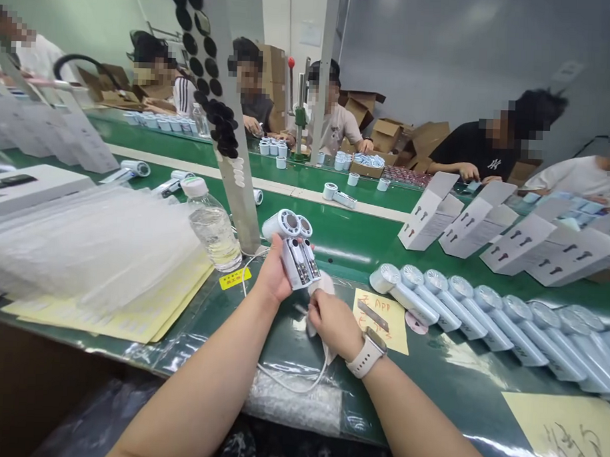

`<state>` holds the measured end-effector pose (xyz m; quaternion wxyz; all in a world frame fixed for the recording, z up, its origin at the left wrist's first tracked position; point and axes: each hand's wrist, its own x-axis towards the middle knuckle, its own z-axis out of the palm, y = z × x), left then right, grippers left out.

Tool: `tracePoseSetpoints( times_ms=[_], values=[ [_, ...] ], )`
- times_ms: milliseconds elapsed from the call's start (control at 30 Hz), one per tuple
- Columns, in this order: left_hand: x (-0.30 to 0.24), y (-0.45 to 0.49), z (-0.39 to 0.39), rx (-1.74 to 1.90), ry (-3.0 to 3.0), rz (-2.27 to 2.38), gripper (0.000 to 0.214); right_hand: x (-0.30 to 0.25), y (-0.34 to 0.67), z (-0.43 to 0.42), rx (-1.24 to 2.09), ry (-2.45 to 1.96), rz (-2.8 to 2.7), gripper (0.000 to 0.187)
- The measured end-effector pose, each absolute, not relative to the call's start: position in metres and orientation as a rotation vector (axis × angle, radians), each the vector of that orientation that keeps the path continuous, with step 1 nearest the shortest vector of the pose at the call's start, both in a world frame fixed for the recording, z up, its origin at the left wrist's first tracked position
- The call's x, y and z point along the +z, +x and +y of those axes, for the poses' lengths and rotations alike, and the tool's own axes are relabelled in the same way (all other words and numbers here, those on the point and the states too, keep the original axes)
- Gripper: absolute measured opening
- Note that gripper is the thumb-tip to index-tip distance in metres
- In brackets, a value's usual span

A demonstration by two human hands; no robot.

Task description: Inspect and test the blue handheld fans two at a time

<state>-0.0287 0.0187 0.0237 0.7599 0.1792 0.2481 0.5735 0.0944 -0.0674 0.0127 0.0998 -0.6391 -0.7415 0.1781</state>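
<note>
My left hand (pixel 275 273) is wrapped round two light blue gun-shaped devices (pixel 294 261), held side by side with their round heads up. Their handle sides facing me show dark parts and small fittings. Just below and to the right, my right hand (pixel 332 316) is closed with fingers pinched, close to the handle bottoms. What it pinches is too small to make out. A white rounded object (pixel 324 282) shows behind that hand, and a white cable (pixel 299 390) loops beneath it on the table. A pale watch strap (pixel 364 358) circles my right wrist.
Several finished-looking blue devices (pixel 432 303) lie in a row at right, behind a yellow note (pixel 382 321). Open white boxes (pixel 430 213) stand beyond. At left are a water bottle (pixel 212 225), stacked clear bags (pixel 94 241) and a metal post (pixel 239 179). Co-workers sit across the green belt (pixel 306 182).
</note>
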Motion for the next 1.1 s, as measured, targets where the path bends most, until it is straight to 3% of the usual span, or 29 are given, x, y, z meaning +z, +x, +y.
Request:
tracePoseSetpoints(
  times_ms=[100,267,500,567,700,767,967,1100],
  values=[
    [0.024,-0.033,0.020,1.270,0.393,0.497,0.060,0.013,0.089,-0.072,0.595,-1.763,-2.193,0.009],
    [0.023,-0.039,0.023,1.341,0.403,0.459,0.062,0.001,0.088,-0.080,0.356,-1.612,-2.074,0.013],
    [0.023,-0.033,0.019,1.364,0.478,0.446,0.066,-0.006,0.074,-0.075,0.496,-1.617,-2.275,0.015],
    [0.023,-0.032,0.016,1.360,0.515,0.431,0.067,-0.004,0.076,-0.076,0.627,-1.539,-2.209,0.014],
    [0.024,-0.031,0.013,1.351,0.546,0.400,0.069,0.003,0.089,-0.085,1.318,-1.044,-1.779,0.005],
    [0.023,-0.030,0.013,1.331,0.536,0.394,0.070,0.005,0.096,-0.088,1.489,-0.904,-1.566,0.013],
    [0.019,-0.028,0.012,1.254,0.496,0.406,0.072,0.011,0.108,-0.081,1.570,-1.017,-1.172,0.044],
    [0.021,-0.026,0.009,1.218,0.514,0.418,0.073,0.012,0.106,-0.080,1.547,-1.058,-1.168,0.048]
  ],
)
